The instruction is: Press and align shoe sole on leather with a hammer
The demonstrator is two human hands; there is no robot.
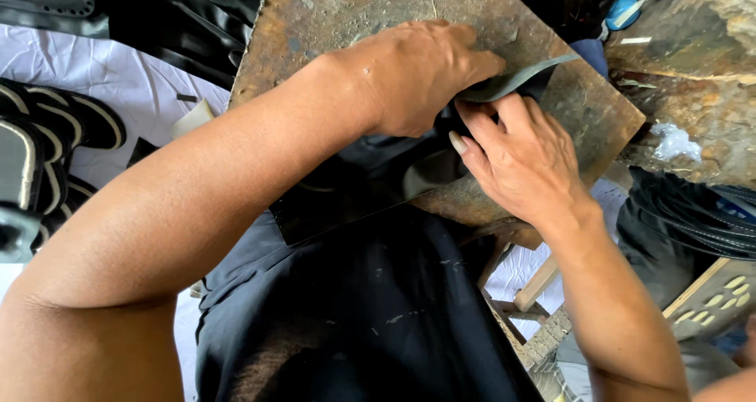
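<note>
A thin dark strip (520,77), curved and grey-black, is pinched between the 2 hands on the right part of a rusty brown board (354,16). The left hand (417,75) is closed over its near end; the right hand (524,166) is pressed on it from below. Black soles (47,142) are stacked far left on white cloth (118,79).

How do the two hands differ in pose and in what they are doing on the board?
The left hand is curled into a loose fist, knuckles up, pressing down on the dark strip; the right hand lies flatter, fingers spread, gripping the strip's near edge. The left forearm crosses the picture from the lower left; the right comes from the lower right. Both are bare and touch the same strip over the rusty board.
</note>
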